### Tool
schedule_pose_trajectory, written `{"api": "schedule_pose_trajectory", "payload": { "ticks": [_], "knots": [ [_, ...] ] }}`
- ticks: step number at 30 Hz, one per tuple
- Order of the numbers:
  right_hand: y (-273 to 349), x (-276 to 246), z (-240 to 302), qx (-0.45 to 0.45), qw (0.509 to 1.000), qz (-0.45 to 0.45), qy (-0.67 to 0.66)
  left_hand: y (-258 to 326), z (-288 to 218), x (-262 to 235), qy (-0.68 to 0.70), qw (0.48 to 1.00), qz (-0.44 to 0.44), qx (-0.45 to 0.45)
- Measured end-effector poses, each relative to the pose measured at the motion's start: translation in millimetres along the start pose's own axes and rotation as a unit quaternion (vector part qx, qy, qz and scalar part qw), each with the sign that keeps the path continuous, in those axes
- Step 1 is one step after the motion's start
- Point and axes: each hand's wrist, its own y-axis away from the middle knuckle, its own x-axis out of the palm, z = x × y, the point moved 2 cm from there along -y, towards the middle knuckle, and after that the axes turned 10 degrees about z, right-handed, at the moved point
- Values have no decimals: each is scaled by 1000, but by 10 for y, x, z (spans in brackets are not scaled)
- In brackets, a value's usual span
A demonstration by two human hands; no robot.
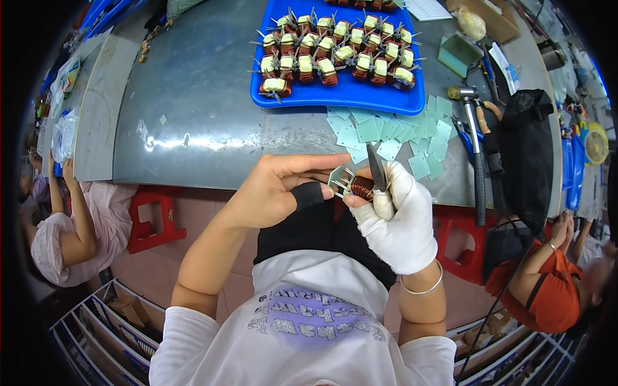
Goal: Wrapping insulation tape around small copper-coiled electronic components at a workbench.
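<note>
My left hand [277, 190], with a black sleeve on its thumb, pinches a small pale green plate [336, 175] edge-on; its index finger is stretched out above. Facing the plate is a copper-wire coil [362, 187] whose thin pale leads point toward it, at or into the plate; I cannot tell which. My right hand [402, 219], in a white glove with bare fingertips, grips the coil between thumb and fingers. The same hand keeps a dark flat-bladed tool [375, 168] tucked in it, blade upward. Both hands are in front of the table's near edge.
A blue tray [335, 105] of several similar coils stands on the grey metal table [199, 96]. Loose green plates [389, 138] lie scattered nearby. Right of them are a hammer [475, 148], pliers [465, 132] and a black bag [524, 154]. Other people sit on both sides.
</note>
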Motion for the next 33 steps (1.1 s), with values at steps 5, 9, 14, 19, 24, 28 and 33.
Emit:
{"api": "schedule_pose_trajectory", "payload": {
  "ticks": [5, 9, 14, 19, 24, 28, 33],
  "knots": [
    [8, 44, -31, 9, 999, -19, -35, -21, -14, -18, -3, 1000, 5, -4],
    [20, 34, -47, 7, 1000, -11, -23, -1, 50, -41, 16, 1000, 14, 22],
    [11, 27, -60, -63, 997, 13, 41, 31, 122, -73, 0, 1000, 11, 6],
    [17, -20, -82, -125, 983, 57, 120, 34, 132, -76, 24, 999, 23, -25],
    [-3, -22, -87, -156, 972, 88, 150, 53, 175, -76, 36, 998, 25, -33],
    [-20, -23, -112, -180, 966, 98, 157, 68, 198, -69, 50, 998, 16, -33],
    [-27, -13, -180, -64, 994, 80, 31, 74, 153, -50, 39, 998, 20, -48]
  ]
}}
